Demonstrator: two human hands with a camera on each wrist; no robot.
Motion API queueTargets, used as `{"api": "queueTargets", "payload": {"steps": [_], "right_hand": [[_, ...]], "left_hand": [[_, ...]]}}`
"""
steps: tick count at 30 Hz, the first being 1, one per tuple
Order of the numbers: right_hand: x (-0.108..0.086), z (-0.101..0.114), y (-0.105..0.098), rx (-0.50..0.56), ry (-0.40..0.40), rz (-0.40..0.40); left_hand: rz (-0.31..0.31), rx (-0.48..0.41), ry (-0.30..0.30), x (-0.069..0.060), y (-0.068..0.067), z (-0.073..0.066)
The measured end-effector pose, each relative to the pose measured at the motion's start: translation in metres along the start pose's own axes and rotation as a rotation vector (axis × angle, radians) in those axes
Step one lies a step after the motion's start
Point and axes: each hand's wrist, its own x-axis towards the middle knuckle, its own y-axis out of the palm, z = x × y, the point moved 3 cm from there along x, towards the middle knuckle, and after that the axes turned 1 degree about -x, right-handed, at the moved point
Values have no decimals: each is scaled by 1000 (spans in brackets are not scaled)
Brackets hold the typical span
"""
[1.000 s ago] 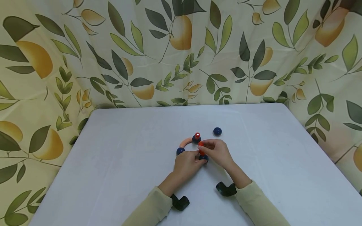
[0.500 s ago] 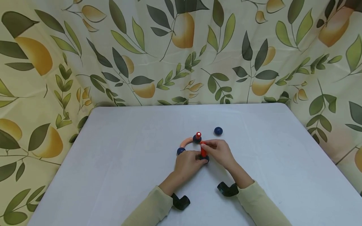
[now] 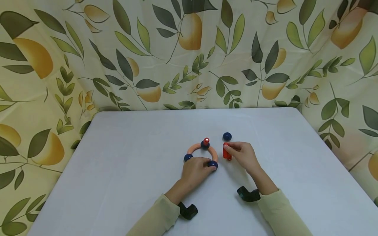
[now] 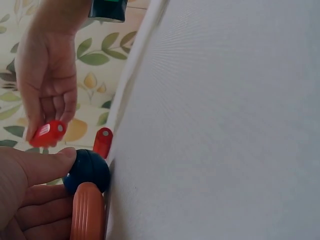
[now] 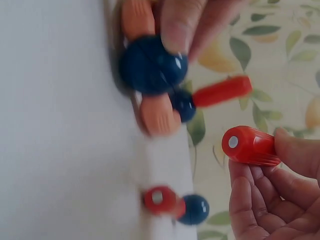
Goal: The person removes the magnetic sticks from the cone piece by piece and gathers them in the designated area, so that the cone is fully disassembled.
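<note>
My left hand [image 3: 195, 171] pinches a blue ball [image 3: 212, 164] between thumb and fingers at the near side of a ring. Orange curved rods [image 3: 213, 152] join this ball to others; the ring's near left is hidden by the hand. A red rod [image 3: 206, 141] stands upright on the ring's far blue ball [image 3: 204, 146]. To the right of the ring, my right hand [image 3: 242, 156] pinches a loose red magnetic rod [image 5: 252, 145], its pale round end showing in the right wrist view. Another red rod [image 5: 159, 199] lies on the table below it.
A separate blue ball [image 3: 227, 136] sits on the white table [image 3: 133, 170], beyond the right hand. Another blue ball [image 3: 188, 158] marks the ring's left side. Black devices [image 3: 189, 211] are worn at both wrists. A leaf-patterned curtain [image 3: 177, 65] hangs behind the table.
My right hand has lifted the red rod away from the near blue ball and moved right. The ring's right curved rod and another red rod are now visible. My left hand stays on the ball.
</note>
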Motion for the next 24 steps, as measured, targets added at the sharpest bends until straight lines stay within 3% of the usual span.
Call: {"api": "queueTargets", "payload": {"steps": [11, 19, 24], "right_hand": [[6, -23, -26, -17, 86, -21], [10, -41, -23, -26, 196, 56], [14, -50, -20, -59, 246, 66]], "left_hand": [[-26, 12, 30, -1, 0, 0], [-28, 2, 2, -1, 0, 0], [-41, 5, 25, -1, 0, 1]]}}
